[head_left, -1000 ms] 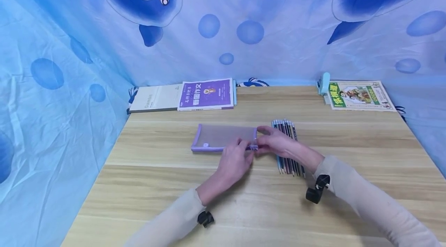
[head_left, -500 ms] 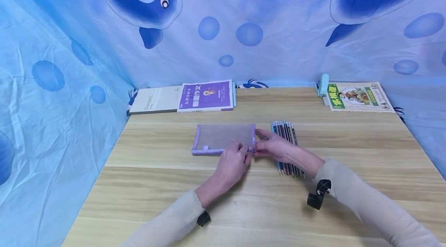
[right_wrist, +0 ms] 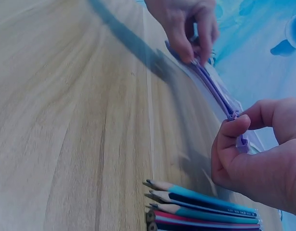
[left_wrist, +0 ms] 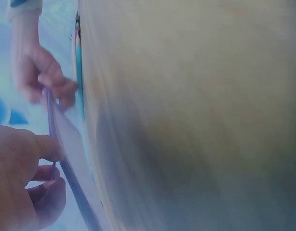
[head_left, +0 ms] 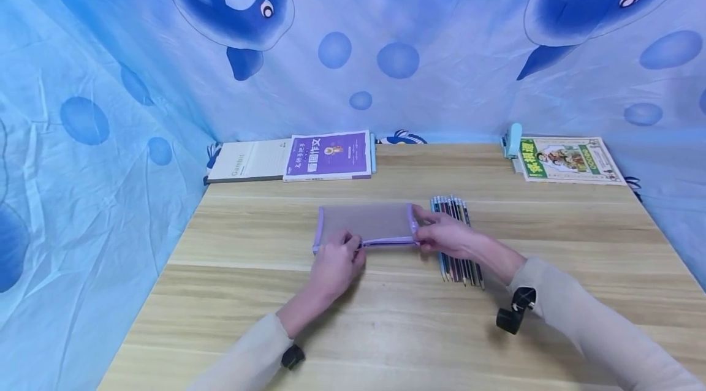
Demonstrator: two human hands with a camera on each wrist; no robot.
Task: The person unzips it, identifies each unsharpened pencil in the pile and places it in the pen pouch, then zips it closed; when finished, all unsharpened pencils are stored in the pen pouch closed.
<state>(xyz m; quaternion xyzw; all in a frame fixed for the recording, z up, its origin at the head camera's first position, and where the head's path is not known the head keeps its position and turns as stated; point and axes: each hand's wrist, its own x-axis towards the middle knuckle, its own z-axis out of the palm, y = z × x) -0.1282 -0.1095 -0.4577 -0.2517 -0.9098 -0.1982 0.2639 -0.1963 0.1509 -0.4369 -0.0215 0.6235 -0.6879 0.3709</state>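
Observation:
A see-through pencil pouch (head_left: pixel 372 219) with purple edging lies on the table, its zipper edge (head_left: pixel 390 241) towards me. My left hand (head_left: pixel 333 265) pinches the small zipper pull (left_wrist: pixel 54 171) between thumb and finger, left of the pouch's middle. To the right of the pull, the zipper shows a parted, dark gap. The right hand (head_left: pixel 448 236) grips the pouch's near right corner, thumb and fingers bent around the purple end (right_wrist: pixel 241 142). Several pencils (head_left: pixel 455 210) lie side by side just right of the pouch, partly hidden beneath the right hand and wrist.
At the back left are a pale Gambit notebook (head_left: pixel 250 159) and a purple book (head_left: pixel 329 156). A light-blue stapler-like object (head_left: pixel 514 140) and a green-and-white booklet (head_left: pixel 570 160) sit at the back right. Blue dolphin-print cloth (head_left: pixel 353 29) hangs behind the wooden table.
The left hand has slid the zipper pull leftward along the pouch's near edge, and the zipper has opened behind it. The right hand keeps hold of the right corner.

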